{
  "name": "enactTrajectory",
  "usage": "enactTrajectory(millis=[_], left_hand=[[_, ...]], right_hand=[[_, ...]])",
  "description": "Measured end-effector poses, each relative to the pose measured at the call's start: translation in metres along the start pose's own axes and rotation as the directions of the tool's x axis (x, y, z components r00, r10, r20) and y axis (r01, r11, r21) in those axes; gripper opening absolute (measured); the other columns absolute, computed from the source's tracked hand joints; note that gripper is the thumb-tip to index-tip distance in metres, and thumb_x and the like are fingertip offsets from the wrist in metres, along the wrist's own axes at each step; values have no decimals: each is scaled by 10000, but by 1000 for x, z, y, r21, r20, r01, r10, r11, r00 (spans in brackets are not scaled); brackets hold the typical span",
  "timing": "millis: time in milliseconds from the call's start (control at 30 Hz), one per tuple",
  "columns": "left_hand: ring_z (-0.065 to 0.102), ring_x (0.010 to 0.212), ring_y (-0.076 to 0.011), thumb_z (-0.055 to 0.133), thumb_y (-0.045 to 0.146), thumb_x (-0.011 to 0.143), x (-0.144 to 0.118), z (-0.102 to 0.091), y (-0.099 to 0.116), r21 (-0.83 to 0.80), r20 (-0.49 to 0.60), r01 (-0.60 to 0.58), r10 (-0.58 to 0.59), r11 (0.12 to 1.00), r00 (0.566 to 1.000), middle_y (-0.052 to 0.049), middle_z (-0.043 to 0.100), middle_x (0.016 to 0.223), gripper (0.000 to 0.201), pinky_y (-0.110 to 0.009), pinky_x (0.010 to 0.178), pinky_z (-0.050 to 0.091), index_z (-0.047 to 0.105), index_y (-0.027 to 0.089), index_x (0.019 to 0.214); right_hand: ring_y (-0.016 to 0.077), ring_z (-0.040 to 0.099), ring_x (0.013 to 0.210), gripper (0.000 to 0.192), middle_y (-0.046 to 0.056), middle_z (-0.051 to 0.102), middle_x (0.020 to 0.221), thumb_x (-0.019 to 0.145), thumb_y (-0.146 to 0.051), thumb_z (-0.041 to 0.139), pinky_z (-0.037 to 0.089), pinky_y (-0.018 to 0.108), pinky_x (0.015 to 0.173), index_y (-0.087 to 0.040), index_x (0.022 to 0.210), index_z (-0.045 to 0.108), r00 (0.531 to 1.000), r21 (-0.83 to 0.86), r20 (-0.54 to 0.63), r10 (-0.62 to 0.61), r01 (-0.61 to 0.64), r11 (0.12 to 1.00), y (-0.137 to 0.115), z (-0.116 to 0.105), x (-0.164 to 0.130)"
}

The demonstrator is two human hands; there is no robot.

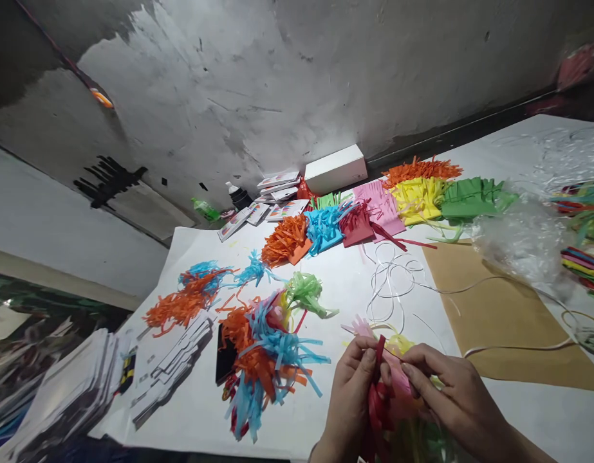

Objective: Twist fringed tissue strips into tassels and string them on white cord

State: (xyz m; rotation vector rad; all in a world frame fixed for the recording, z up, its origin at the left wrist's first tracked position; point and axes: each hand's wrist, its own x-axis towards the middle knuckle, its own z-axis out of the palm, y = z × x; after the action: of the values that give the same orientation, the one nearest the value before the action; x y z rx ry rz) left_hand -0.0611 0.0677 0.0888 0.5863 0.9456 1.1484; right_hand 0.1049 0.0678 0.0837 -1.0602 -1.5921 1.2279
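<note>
At the front right of the white-covered table, my left hand (347,395) is closed on a red tissue-paper tassel (376,411), whose twisted top stands up between thumb and fingers. Just to its right, my right hand (451,386) has its thumb and forefinger pinched together. A thin strand seems to run from the red paper to that pinch, too fine to make out. Pink fringed paper (398,376) and yellow strips (399,342) show between and behind the hands. Below them, yellow and green strips are blurred.
A heap of orange and blue tassels (265,347) lies left of my hands, partly over a black phone (225,357). Fringed tissue stacks (325,228) line the back near a white box (336,168). White cord (388,283) loops toward brown paper (494,308) and clear plastic (523,241).
</note>
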Motion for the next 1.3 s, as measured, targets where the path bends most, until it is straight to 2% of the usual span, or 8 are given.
enactTrajectory(millis=[167, 600, 700, 900, 1000, 1067, 1200, 1300], left_hand=[[445, 438, -40, 805, 464, 818, -1, 2, 1, -23, 18, -28, 29, 999, 999, 51, 598, 532, 346, -117, 452, 345, 623, 176, 880], [423, 402, -34, 807, 515, 793, -1, -5, -6, -2, -5, 18, -18, 1000, 1000, 54, 591, 524, 406, -119, 419, 293, 595, 184, 890], [418, 420, -39, 788, 521, 812, -1, -8, -6, 48, -2, 4, -4, 999, 1000, 55, 590, 541, 402, -134, 437, 301, 591, 181, 896], [526, 603, -85, 723, 478, 888, -6, -9, -2, 298, -6, -114, 121, 948, 993, 10, 649, 673, 336, -179, 578, 399, 607, 163, 875], [505, 588, -87, 712, 507, 885, -8, -9, 0, 320, -6, -110, 118, 941, 993, 21, 626, 657, 356, -187, 571, 390, 603, 168, 873], [485, 561, -83, 724, 517, 869, -8, -9, 1, 313, -5, -98, 105, 945, 994, 31, 601, 634, 371, -188, 556, 381, 598, 169, 845], [469, 499, -82, 755, 524, 833, -9, -9, 1, 284, 26, -62, 57, 957, 998, 42, 572, 573, 387, -196, 530, 375, 601, 169, 822], [541, 530, -105, 764, 517, 822, -10, -7, 2, 346, 73, -67, 44, 936, 996, 14, 622, 614, 377, -218, 567, 426, 636, 163, 834]], right_hand=[[148, 623, 625, 321, 21, 679, 753, 974, -495, 542, 469, 176, 453, -225, 878, 689, 995, 94, -41, 94, -90, 992, -1, 4, -3], [132, 559, 551, 371, 21, 647, 725, 958, -542, 541, 451, 183, 430, -215, 849, 677, 990, 114, -23, 140, -136, 984, -2, 5, -2], [141, 585, 578, 358, 19, 654, 721, 978, -512, 517, 474, 193, 471, -220, 844, 673, 995, 60, -14, 97, -96, 994, -2, 3, -2], [148, 630, 597, 260, -3, 672, 707, 1016, -359, 465, 481, 230, 558, -240, 877, 649, 996, -197, 70, -57, 69, 978, -2, -5, -2], [148, 632, 585, 251, -5, 672, 696, 1015, -309, 455, 462, 249, 570, -240, 874, 650, 988, -278, 67, -143, 156, 948, -1, -6, -2], [156, 643, 612, 265, 9, 683, 712, 1015, -315, 450, 471, 254, 579, -234, 852, 643, 985, -253, 99, -140, 161, 954, -2, -5, -3], [161, 648, 650, 314, 20, 693, 750, 1012, -425, 469, 495, 241, 577, -235, 833, 644, 994, -74, 106, -4, 11, 997, -5, -2, -1], [173, 656, 646, 321, 5, 687, 746, 983, -520, 516, 520, 252, 576, -243, 1081, 645, 974, 122, 144, 173, -191, 974, -4, 1, 1]])
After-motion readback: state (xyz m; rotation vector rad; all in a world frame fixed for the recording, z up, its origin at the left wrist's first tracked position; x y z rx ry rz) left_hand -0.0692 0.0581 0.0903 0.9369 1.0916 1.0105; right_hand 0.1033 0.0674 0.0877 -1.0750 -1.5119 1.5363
